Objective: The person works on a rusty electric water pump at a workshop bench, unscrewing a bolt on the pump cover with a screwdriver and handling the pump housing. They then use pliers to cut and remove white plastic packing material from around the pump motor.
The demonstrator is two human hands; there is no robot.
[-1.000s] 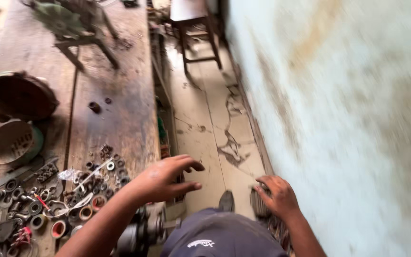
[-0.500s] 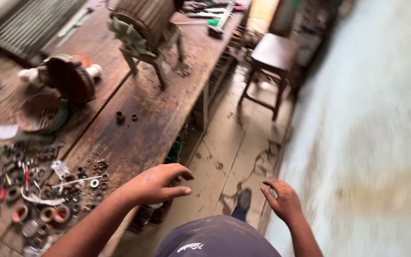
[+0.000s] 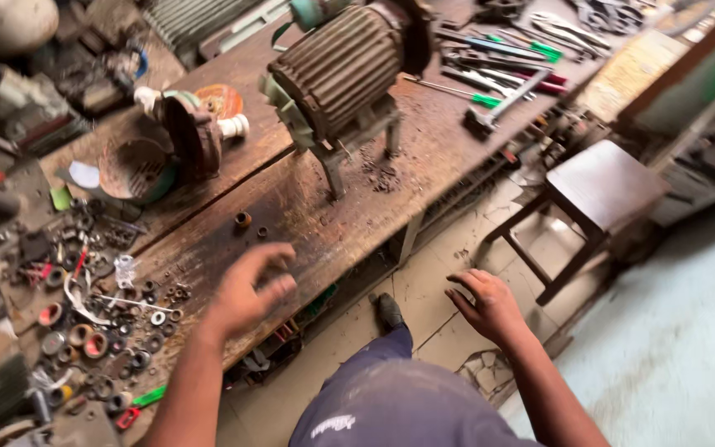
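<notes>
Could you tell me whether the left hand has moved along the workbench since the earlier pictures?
Yes. The left hand has moved away from the scattered washers, toward the ribbed motor.

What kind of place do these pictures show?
Probably a motor repair workshop: a ribbed electric motor stands on a worn wooden workbench, with bearings and washers scattered at one end and screwdrivers at the other.

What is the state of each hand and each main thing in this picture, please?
Left hand: empty, fingers spread, above the bench edge.
Right hand: empty, open, over the floor.
Motor: upright on its legs on the bench.
Stool: upright, nothing on it.
Washers: loose, scattered on the bench.
Tools: lying flat on the bench.
</notes>
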